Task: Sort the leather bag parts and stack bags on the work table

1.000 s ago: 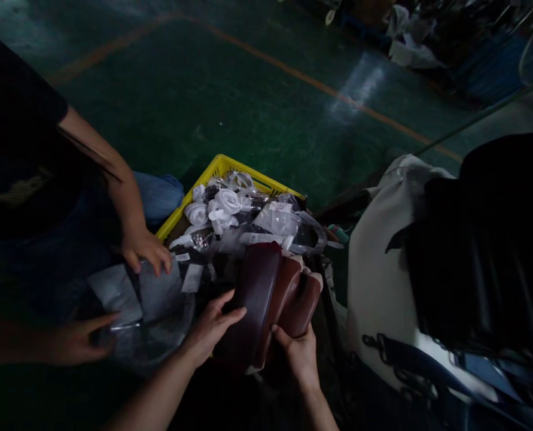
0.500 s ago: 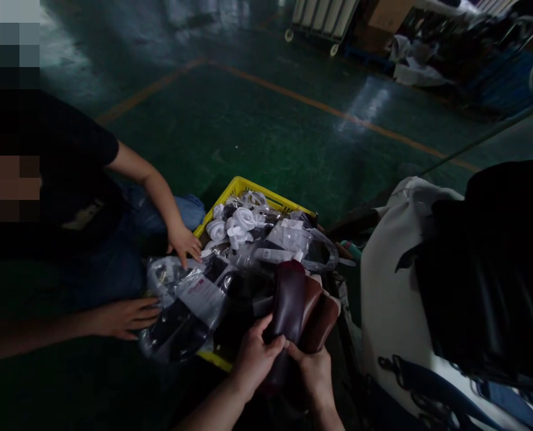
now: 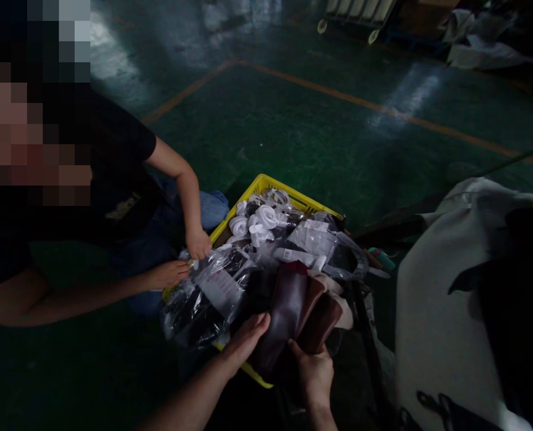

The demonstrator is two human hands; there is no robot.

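Observation:
Several brown leather pieces [image 3: 299, 308] stand on edge at the near corner of a yellow crate [image 3: 259, 184]. My left hand [image 3: 246, 341] lies against the darkest piece with fingers stretched along its side. My right hand [image 3: 314, 374] grips the lower edge of the same bundle from below, fingers wrapped. A clear plastic bag of dark parts [image 3: 206, 293] lies just left of my left hand.
A person in a black shirt crouches at left, one hand [image 3: 198, 242] on the plastic bag, the other [image 3: 167, 274] at the crate's side. White rolls [image 3: 259, 218] and packets fill the crate. White and black fabric [image 3: 445, 311] lies at right. Green floor with orange lines lies beyond.
The view swung up and left. The other person pulled the plastic bag onto the crate's near left side. My left hand slid down the dark leather piece; my right stays underneath.

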